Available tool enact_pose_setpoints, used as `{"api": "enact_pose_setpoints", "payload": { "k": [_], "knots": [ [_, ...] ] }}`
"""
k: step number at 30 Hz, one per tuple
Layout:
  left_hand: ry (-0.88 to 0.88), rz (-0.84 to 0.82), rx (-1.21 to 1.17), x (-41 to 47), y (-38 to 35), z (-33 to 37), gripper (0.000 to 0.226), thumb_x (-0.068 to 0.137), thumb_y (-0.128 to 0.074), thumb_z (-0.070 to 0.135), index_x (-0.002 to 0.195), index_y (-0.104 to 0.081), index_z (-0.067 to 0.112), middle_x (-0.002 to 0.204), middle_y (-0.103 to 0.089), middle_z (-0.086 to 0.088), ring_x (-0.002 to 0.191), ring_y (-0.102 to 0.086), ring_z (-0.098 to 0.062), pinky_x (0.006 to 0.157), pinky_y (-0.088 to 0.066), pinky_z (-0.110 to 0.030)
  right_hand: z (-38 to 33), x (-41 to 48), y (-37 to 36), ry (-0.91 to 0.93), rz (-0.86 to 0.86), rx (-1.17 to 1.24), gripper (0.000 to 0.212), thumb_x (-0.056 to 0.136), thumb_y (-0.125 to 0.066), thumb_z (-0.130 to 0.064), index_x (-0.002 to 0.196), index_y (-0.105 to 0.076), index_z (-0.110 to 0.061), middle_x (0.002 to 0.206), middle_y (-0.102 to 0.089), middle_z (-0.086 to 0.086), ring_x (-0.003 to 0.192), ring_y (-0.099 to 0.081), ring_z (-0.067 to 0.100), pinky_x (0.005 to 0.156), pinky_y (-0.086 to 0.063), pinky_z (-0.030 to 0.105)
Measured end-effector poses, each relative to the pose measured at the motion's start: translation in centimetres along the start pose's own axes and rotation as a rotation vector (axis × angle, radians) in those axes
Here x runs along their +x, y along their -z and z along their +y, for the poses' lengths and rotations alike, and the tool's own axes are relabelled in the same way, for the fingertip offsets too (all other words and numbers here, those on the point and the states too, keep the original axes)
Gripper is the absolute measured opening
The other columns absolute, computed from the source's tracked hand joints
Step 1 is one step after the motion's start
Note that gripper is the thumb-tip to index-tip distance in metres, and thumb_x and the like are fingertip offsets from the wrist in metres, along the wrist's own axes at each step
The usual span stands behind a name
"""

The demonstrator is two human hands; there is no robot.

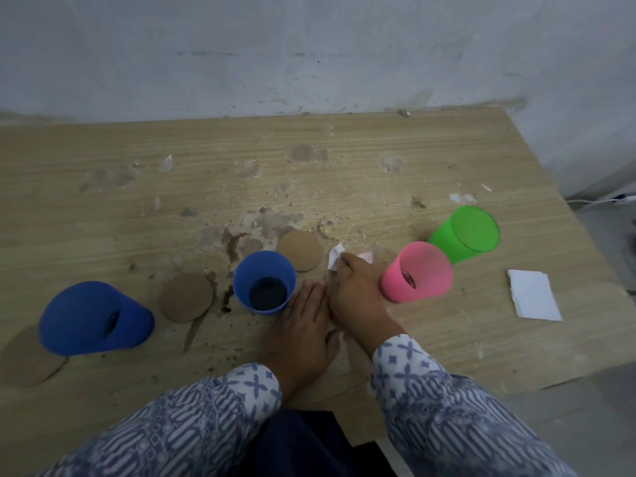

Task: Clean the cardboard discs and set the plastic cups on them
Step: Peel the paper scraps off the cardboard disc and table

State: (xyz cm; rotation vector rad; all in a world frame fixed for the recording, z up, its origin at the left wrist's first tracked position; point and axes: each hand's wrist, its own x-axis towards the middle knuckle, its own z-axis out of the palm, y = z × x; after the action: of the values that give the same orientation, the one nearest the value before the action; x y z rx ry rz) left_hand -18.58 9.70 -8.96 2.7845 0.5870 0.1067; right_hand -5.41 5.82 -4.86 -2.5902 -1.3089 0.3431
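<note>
Right hand [358, 287] presses tissue [335, 256] | left hand [306, 321] flat | blue cup [264, 282] empty

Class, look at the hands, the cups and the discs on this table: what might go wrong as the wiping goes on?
1. The right hand, gripping a white tissue, works between the upright blue cup and the pink cup; a wide stroke may knock one over.
2. The table is flaky and stained, so grit could foul the bare discs again.
3. The left hand lies flat beside the blue cup and might nudge it.
</note>
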Motion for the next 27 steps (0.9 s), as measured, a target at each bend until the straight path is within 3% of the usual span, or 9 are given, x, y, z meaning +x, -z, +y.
{"api": "enact_pose_setpoints", "payload": {
  "k": [3,6,8,11,13,17,19,24,27],
  "knots": [
    [-0.014,-0.005,-0.022,0.0,0.0,0.0,0.064,0.089,-0.039,0.043,0.141,-0.04,0.005,0.146,-0.042,-0.013,0.136,-0.038,-0.031,0.115,-0.024,-0.043,-0.5,-1.0,0.1,0.078,-0.004,0.062,0.038,0.092,-0.044,-0.01,0.127,-0.05,0.004,0.133,-0.051,0.018,0.122,-0.045,0.027,0.105,-0.026,0.023],
    [-0.013,-0.021,0.011,0.0,0.2,0.0,0.064,0.09,-0.039,0.045,0.14,-0.042,0.005,0.145,-0.044,-0.012,0.136,-0.038,-0.029,0.115,-0.025,-0.043,0.0,-3.3,0.1,0.089,0.028,0.091,0.031,0.084,-0.05,-0.009,0.106,-0.065,0.006,0.107,-0.066,0.02,0.1,-0.062,0.029,0.093,-0.044,0.028],
    [-0.016,-0.022,0.033,0.1,0.4,0.0,0.063,0.09,-0.036,0.045,0.139,-0.045,0.005,0.144,-0.046,-0.012,0.135,-0.04,-0.029,0.11,-0.024,-0.048,0.7,-3.5,-0.5,0.089,-0.027,-0.026,0.03,0.08,-0.049,-0.012,0.097,-0.067,0.006,0.1,-0.068,0.02,0.098,-0.063,0.028,0.091,-0.048,0.033],
    [-0.006,-0.019,0.042,0.0,0.4,0.1,0.064,0.091,-0.033,0.046,0.138,-0.046,0.005,0.144,-0.045,-0.012,0.135,-0.041,-0.029,0.108,-0.024,-0.049,0.7,-1.9,-0.5,0.009,0.01,-0.053,0.027,0.081,-0.058,-0.007,0.105,-0.062,0.006,0.113,-0.062,0.023,0.113,-0.053,0.035,0.098,-0.043,0.042],
    [-0.002,-0.019,0.044,0.0,0.4,0.0,0.065,0.091,-0.034,0.047,0.138,-0.045,0.004,0.144,-0.046,-0.012,0.134,-0.042,-0.029,0.107,-0.026,-0.049,0.0,-0.5,0.2,-0.105,0.035,0.059,0.038,0.088,-0.048,-0.007,0.125,-0.049,0.0,0.133,-0.047,0.018,0.125,-0.04,0.031,0.106,-0.033,0.041],
    [-0.013,0.0,0.003,0.0,0.3,0.0,0.065,0.089,-0.038,0.045,0.14,-0.039,0.005,0.144,-0.045,-0.013,0.134,-0.041,-0.03,0.11,-0.028,-0.047,-0.5,-0.7,-0.2,0.074,-0.009,0.059,0.042,0.094,-0.04,-0.012,0.134,-0.042,0.0,0.142,-0.04,0.014,0.13,-0.034,0.023,0.108,-0.022,0.023],
    [-0.011,-0.004,0.002,0.1,0.4,0.0,0.065,0.089,-0.038,0.045,0.14,-0.041,0.005,0.143,-0.046,-0.012,0.134,-0.041,-0.029,0.114,-0.026,-0.042,0.2,-1.8,-0.9,0.104,-0.012,0.004,0.039,0.093,-0.044,-0.012,0.13,-0.048,0.0,0.137,-0.046,0.015,0.126,-0.04,0.025,0.106,-0.023,0.023],
    [0.013,-0.035,0.002,0.0,0.6,0.2,0.065,0.09,-0.034,0.046,0.14,-0.043,0.006,0.145,-0.044,-0.011,0.136,-0.039,-0.027,0.116,-0.024,-0.041,1.2,-1.5,-1.6,0.121,-0.114,-0.237,0.031,0.082,-0.044,-0.012,0.094,-0.064,0.008,0.103,-0.064,0.026,0.113,-0.051,0.038,0.101,-0.04,0.044],
    [-0.002,-0.044,-0.012,0.0,0.5,0.0,0.065,0.09,-0.035,0.047,0.14,-0.042,0.005,0.146,-0.043,-0.012,0.136,-0.039,-0.028,0.117,-0.022,-0.041,-0.3,0.0,-0.6,0.016,0.043,-0.175,0.021,0.074,-0.065,-0.014,0.09,-0.067,-0.001,0.096,-0.067,0.015,0.097,-0.059,0.027,0.083,-0.049,0.032]
  ]
}}
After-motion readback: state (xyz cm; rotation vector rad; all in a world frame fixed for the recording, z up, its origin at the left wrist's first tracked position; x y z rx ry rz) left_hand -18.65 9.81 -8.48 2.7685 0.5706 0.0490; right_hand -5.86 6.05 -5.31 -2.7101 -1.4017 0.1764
